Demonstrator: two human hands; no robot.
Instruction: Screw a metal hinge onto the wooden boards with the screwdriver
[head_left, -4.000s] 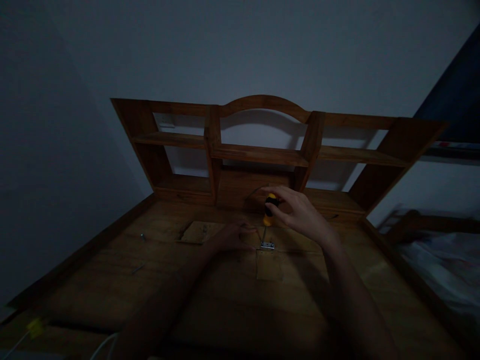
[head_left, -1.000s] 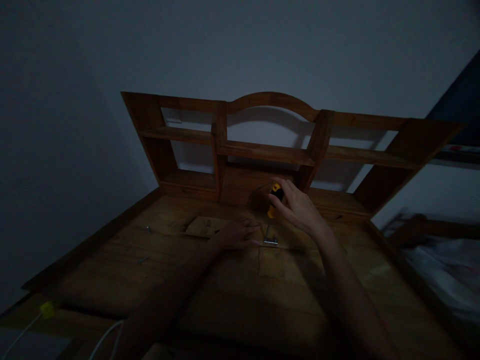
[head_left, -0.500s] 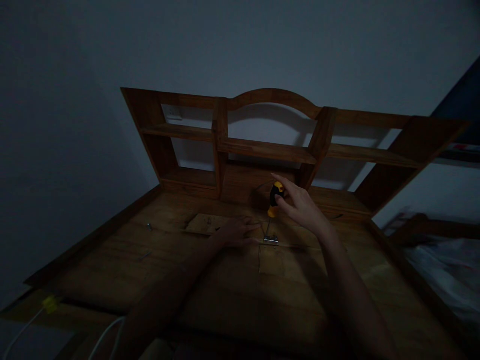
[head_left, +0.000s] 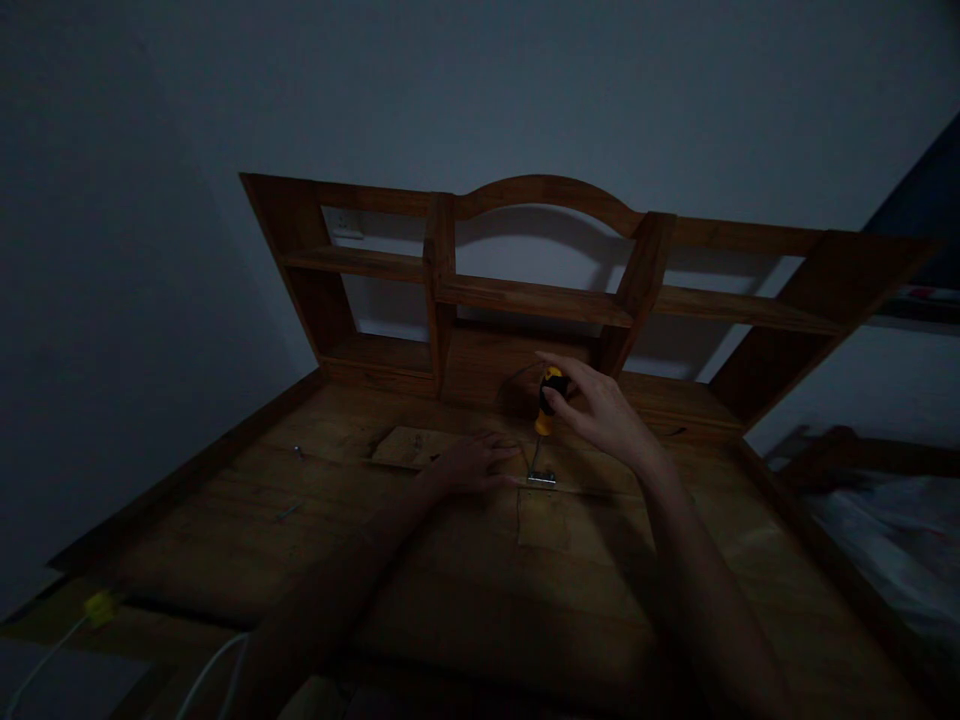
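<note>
My right hand (head_left: 596, 400) grips the yellow and black handle of a screwdriver (head_left: 551, 400). Its shaft points down at a small metal hinge (head_left: 541, 479) lying across the seam of two thin wooden pieces. My left hand (head_left: 474, 463) lies flat with fingers spread, just left of the hinge, over the rear wooden piece (head_left: 412, 447). A squarish wooden piece (head_left: 544, 518) sits on the near side of the hinge. The screwdriver's tip and the screw under it are too small and dark to make out.
The wooden desk top (head_left: 420, 590) carries a small metal screw (head_left: 298, 451) and a thin metal item (head_left: 288, 511) at left. A shelf unit (head_left: 532, 292) stands along the back. A white cable (head_left: 214, 670) and a yellow object (head_left: 100, 606) are at the front left. Plastic-like bags (head_left: 885, 540) lie at right.
The fingers of my right hand have shifted slightly around the screwdriver handle. My left hand, the hinge and the wooden pieces stay where they were.
</note>
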